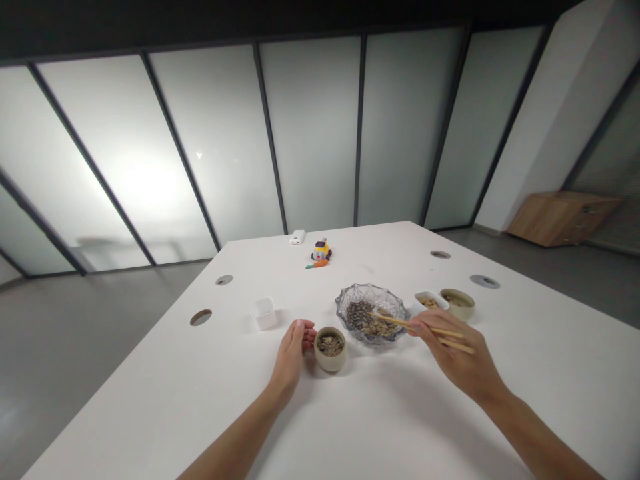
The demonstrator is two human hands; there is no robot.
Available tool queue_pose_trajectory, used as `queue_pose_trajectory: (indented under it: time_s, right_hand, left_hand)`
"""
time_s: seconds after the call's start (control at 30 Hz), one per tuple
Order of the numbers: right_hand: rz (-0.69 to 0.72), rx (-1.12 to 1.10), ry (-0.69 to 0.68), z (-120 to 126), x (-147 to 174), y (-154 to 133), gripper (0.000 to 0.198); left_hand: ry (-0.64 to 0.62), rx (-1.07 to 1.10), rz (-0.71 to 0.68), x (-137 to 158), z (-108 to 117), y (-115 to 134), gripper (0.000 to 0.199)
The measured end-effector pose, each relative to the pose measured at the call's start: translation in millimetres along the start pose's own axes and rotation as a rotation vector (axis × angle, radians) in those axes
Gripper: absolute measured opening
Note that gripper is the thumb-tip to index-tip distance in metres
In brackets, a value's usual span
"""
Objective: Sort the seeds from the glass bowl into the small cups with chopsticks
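My right hand is closed around a pair of wooden chopsticks, whose tips reach into a scalloped clear glass bowl. Inside that bowl lie small dark brown seeds on the left and longer tan seeds or husks on the right. My left hand rests on the table, fingers loosely bent at the left side of a small beige cup; its thumb is off the cup. Brownish tan pieces partly fill the cup. Whether the chopsticks pinch a seed is too small to tell.
Beyond my right hand stand a white dish of light pieces and a second beige cup. A white square container is at left. Farther back are a toy carrot, a yellow toy vehicle and a white box-shaped device.
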State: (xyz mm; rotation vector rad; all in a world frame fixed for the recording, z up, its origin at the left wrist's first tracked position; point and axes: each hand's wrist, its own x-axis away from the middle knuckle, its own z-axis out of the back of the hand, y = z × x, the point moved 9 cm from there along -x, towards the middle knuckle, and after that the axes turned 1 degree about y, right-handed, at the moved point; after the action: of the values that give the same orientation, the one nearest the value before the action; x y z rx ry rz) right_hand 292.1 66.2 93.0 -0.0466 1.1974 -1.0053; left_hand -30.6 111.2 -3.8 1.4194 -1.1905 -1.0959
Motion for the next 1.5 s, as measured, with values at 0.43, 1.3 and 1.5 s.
queue_pose_trajectory:
  time_s: [0.43, 1.3, 1.5]
  right_hand:
    - [0.008, 0.063, 0.120, 12.5, -2.1, -4.4, 0.033]
    - [-0.067, -0.011, 0.120, 7.8, -0.5, -0.2, 0.032]
    - [-0.345, -0.450, 0.140, 0.1, 1.7, 26.4, 0.039]
  left_hand:
    - [-0.001, 0.001, 0.002, -2.6, 1.2, -4.3, 0.079]
    - [-0.001, -0.012, 0.006, -0.6, 1.0, -2.1, 0.076]
    - [-0.002, -0.010, 0.006, -1.5, 1.6, -2.3, 0.077]
